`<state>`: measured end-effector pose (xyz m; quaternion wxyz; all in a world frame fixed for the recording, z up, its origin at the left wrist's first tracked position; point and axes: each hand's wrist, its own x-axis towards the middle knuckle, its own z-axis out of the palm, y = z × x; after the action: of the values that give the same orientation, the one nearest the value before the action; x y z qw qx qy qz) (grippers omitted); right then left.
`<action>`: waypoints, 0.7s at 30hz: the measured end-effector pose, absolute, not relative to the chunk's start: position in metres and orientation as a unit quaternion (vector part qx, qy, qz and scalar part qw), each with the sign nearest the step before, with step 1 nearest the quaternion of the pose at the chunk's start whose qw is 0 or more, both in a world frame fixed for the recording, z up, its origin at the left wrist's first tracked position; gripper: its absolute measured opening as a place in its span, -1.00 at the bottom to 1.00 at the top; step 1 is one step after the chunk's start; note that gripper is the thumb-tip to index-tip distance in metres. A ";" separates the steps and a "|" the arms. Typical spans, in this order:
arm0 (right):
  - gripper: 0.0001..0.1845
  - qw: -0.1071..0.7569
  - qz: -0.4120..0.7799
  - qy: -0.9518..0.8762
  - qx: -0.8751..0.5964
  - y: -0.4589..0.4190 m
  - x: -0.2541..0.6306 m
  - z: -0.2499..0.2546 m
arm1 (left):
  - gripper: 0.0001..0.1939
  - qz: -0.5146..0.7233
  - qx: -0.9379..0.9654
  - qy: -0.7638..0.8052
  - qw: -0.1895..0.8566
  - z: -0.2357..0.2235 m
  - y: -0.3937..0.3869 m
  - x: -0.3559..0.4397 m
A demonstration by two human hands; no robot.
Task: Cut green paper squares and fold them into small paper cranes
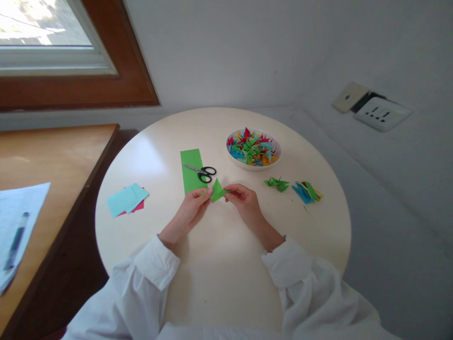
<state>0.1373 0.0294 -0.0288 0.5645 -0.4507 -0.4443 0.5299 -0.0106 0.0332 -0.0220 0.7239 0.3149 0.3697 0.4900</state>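
Between my two hands is a small green folded paper (218, 190), its peak pointing up and away from me. My left hand (193, 208) pinches its left side, and my right hand (246, 203) pinches its right corner. Just beyond my left hand lies a green paper strip (191, 163) with black-handled scissors (201, 172) resting across it. Right of my right hand are green folded paper cranes (278, 183). A white bowl (243, 165) behind them holds many colourful paper cranes (253, 147).
Light blue paper squares (123, 200) overlap a red sheet (140, 206) at the round table's (226, 283) left. Coloured paper strips (307, 192) and small scraps lie at the right. A wooden desk (71, 156) with papers and a pen (16, 241) stands at left.
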 end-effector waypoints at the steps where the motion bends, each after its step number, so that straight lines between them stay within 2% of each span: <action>1: -0.87 0.566 0.528 -0.445 -0.450 0.030 0.137 -0.029 | -0.80 0.494 0.315 0.369 0.722 -0.022 0.033 -0.010; 9: -0.90 0.579 0.450 -0.504 -0.457 0.030 0.142 -0.033 | -0.71 0.535 0.361 0.468 0.604 -0.019 0.034 -0.009; 17: -0.82 0.546 0.249 -0.673 -0.432 0.025 0.144 -0.030 | -0.72 0.514 0.338 0.456 0.643 -0.017 0.034 -0.009; 21: -0.81 0.531 0.201 -0.705 -0.425 0.023 0.144 -0.026 | -0.77 0.512 0.337 0.468 0.636 -0.014 0.033 -0.008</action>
<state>0.1438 0.0232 -0.0260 0.5307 -0.4253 -0.7049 0.2014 -0.0083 0.0329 -0.0139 0.6363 0.3374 0.4684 0.5117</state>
